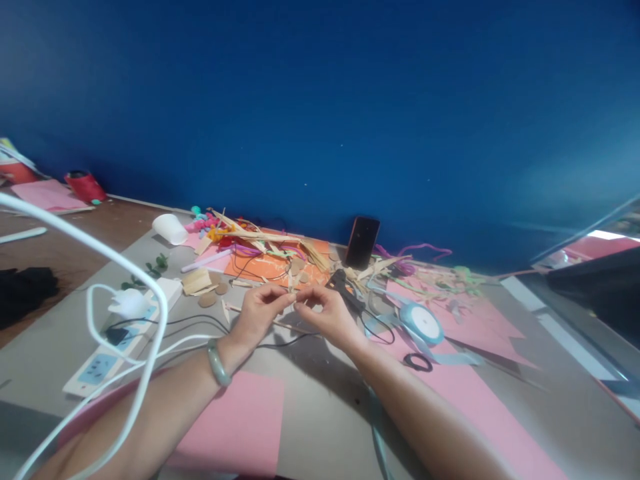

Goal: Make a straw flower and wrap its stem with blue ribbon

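My left hand and my right hand meet over the middle of the table, fingertips pinched close together. Whatever lies between the fingertips is too small to make out. A bangle circles my left wrist. Just below the fingers a thin brown stick lies on the table. Beside my right hand is a black glue gun with its cord. Wooden pieces and a round brown disc lie to the left of my left hand.
A phone leans on the blue wall. Craft scraps and a white cup are at the back. A power strip with white cables is at left, a ribbon roll at right, pink paper in front.
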The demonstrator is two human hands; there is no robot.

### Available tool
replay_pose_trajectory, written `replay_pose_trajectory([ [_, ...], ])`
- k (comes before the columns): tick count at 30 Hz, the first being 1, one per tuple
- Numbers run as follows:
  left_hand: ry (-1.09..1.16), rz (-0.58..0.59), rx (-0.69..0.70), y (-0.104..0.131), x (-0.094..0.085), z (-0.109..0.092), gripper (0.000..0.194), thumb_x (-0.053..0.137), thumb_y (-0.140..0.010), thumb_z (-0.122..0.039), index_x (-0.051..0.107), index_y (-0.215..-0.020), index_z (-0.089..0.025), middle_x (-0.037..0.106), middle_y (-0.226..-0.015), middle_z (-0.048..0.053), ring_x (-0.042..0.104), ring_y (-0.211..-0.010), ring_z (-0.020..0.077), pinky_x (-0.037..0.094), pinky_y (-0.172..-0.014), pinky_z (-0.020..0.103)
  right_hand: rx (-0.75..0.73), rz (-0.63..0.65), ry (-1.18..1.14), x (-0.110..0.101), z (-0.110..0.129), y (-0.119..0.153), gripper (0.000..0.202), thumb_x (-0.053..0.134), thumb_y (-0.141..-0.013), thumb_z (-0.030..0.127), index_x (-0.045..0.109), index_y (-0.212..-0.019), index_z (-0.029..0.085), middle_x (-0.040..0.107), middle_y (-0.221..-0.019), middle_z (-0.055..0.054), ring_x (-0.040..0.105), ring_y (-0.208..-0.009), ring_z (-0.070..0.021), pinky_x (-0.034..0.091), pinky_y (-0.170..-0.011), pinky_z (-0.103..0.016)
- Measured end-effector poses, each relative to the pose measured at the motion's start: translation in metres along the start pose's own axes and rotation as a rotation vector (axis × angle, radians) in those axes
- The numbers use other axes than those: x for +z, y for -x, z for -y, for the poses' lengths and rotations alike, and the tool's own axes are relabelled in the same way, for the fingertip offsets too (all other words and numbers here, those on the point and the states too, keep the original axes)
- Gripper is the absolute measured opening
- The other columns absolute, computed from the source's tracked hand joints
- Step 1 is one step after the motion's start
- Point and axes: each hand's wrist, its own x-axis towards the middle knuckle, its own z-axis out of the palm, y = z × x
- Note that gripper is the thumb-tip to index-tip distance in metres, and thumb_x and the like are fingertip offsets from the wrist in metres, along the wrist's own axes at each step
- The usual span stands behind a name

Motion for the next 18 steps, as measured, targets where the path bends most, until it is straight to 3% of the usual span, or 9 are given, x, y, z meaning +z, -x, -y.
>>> replay_pose_trajectory([
  [9,0.147,-0.003,-0.07,-0.001,0.0023,0.0007,0.025,0.077,-0.063,-0.034,0.062,-0.06,-0.015,0.048,-0.052,-0.006,0.039,-0.048,0.0065,0.031,-0.049,0.022,-0.014,0.094,-0.023,0.0044,-0.0027,0.0018,0.018,0.062,-0.077,0.026,0.064,-0.064,0.014,0.059,-0.057,0.002,0.049,-0.053,-0.0093,0.039,-0.055,-0.021],
  [18,0.187,0.041,-0.065,-0.0013,0.0016,0.0011,0.026,0.077,-0.065,-0.032,0.059,-0.059,-0.014,0.047,-0.051,-0.006,0.036,-0.047,0.0052,0.029,-0.048,0.021,-0.038,0.128,-0.033,0.0031,-0.0015,0.0026,0.015,0.057,-0.079,0.021,0.065,-0.068,0.014,0.058,-0.057,0.002,0.049,-0.054,-0.0091,0.037,-0.053,-0.019],
])
